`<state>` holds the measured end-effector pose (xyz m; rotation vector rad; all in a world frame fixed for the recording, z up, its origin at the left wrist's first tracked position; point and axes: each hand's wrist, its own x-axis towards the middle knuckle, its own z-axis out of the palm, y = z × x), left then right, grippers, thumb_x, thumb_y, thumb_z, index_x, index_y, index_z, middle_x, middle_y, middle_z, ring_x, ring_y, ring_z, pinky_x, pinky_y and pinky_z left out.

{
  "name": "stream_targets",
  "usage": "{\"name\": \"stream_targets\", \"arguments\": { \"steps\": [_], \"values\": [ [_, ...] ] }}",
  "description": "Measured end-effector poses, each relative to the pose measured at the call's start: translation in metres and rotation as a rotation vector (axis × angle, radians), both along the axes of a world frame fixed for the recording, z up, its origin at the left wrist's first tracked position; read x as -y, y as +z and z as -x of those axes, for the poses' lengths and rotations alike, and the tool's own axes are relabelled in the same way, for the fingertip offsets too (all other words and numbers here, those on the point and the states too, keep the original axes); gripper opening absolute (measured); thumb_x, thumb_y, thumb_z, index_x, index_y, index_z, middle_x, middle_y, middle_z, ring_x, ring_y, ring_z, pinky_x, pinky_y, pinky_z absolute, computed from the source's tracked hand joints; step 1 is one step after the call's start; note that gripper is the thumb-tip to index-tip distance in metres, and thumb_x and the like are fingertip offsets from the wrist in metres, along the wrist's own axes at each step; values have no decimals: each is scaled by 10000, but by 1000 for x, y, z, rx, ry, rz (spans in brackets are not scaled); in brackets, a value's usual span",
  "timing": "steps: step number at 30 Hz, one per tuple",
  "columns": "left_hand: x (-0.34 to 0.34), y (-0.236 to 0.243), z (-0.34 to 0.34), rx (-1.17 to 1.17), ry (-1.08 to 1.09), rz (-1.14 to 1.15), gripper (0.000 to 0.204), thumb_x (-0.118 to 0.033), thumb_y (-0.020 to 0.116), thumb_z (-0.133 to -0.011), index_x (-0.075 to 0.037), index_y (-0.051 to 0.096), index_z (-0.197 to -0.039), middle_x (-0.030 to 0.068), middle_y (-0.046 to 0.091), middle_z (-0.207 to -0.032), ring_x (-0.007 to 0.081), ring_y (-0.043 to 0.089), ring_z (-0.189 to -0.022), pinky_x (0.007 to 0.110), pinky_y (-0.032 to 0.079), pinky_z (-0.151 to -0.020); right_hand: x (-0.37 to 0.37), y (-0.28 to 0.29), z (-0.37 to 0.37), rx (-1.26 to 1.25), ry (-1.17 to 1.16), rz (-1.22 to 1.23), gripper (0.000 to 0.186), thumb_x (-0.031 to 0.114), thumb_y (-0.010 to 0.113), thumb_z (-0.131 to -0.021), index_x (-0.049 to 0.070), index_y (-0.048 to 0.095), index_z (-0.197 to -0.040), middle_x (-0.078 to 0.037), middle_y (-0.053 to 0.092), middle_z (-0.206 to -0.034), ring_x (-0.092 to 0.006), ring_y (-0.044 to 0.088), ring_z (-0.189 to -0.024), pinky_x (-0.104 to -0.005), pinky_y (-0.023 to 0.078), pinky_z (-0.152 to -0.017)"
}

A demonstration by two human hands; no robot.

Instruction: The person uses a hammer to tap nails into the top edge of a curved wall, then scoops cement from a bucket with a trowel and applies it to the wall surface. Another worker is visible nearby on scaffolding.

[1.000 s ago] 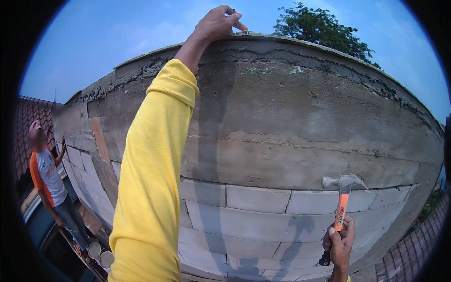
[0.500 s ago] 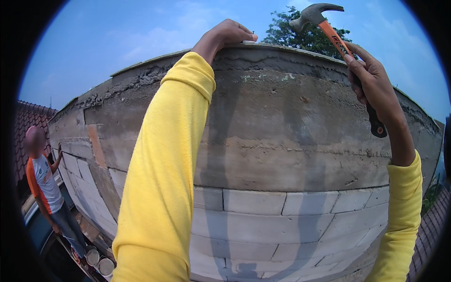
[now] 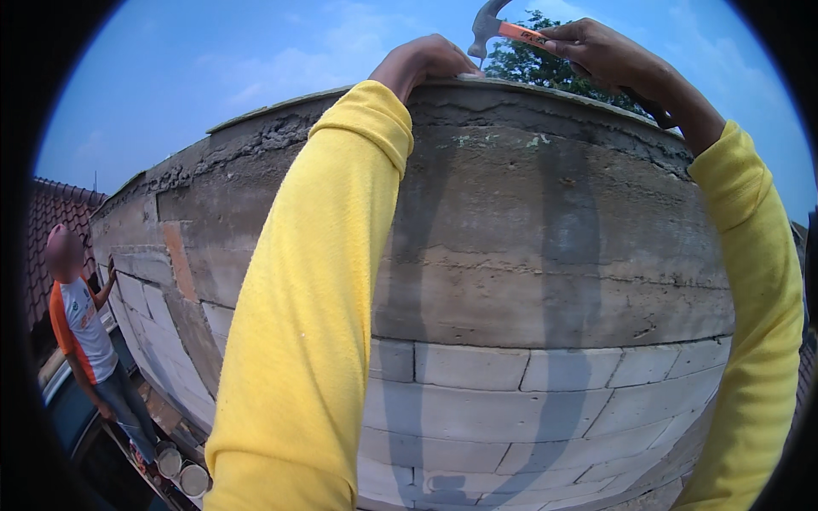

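My left hand [image 3: 430, 58] pinches a thin nail [image 3: 481, 63] standing upright on the top edge of a grey rendered wall [image 3: 528, 221]. My right hand [image 3: 609, 60] grips a claw hammer by its orange and black handle, and the steel head [image 3: 484, 30] is directly over the nail, at or very near its tip. Both my arms, in yellow sleeves, are raised; the fingertips of my left hand are partly hidden.
A person [image 3: 83, 332] in an orange and white shirt stands at the left on a plank, one hand on the wall, near buckets [image 3: 194, 481]. Pale blocks [image 3: 460, 366] form the lower wall. A tiled roof [image 3: 53, 213] is at far left; a tree [image 3: 550, 68] rises behind the wall.
My right hand has raised the hammer from low beside the blocks to over the wall's top, swinging its head leftward onto the nail. My left hand stays at the edge.
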<state>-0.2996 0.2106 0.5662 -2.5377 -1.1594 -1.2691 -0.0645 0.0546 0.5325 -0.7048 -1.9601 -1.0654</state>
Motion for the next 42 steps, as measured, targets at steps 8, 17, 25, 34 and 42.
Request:
{"name": "stream_targets", "arguments": {
  "steps": [8, 17, 25, 34, 42],
  "values": [
    [9, -7, -3, 39, 15, -114, 353, -329, 812, -948, -144, 804, -1248, 171, 740, -1309, 306, 694, -1182, 418, 522, -1065, -7, 26, -10, -202, -46, -49, 500, 359, 501, -1146, 91, 515, -1568, 16, 513, -643, -63, 452, -431, -260, 406, -384],
    [20, -12, -2, 55, 53, -64, 314, -301, 777, -976, -155, 802, -1252, 187, 731, -1323, 324, 687, -1190, 425, 515, -1076, -5, 34, -7, -261, -25, -95, 497, 359, 491, -1149, 84, 520, -1562, 12, 517, -642, -66, 458, -433, -266, 416, -387],
    [11, -10, 16, -39, 100, -292, 349, -374, 733, -986, -147, 811, -1239, 192, 772, -1222, 307, 721, -1148, 420, 530, -1041, -6, 38, -22, -146, -113, 77, 494, 358, 482, -1152, 78, 524, -1556, 9, 520, -642, -68, 463, -434, -272, 424, -391],
    [24, -49, 43, -12, 337, -511, 549, -588, 563, -1005, -152, 818, -1221, 128, 802, -1156, 301, 757, -1095, 428, 558, -991, -17, 32, -23, -282, -73, -2, 492, 358, 471, -1155, 71, 528, -1550, 5, 524, -642, -71, 470, -436, -278, 434, -394],
    [27, -50, 41, -10, 337, -489, 521, -586, 570, -1010, -179, 820, -1218, 117, 807, -1134, 325, 752, -1097, 441, 558, -994, -9, 59, -35, -387, -92, -38, 492, 358, 468, -1156, 70, 527, -1551, 4, 525, -642, -70, 474, -437, -278, 438, -393]
  ]
}}
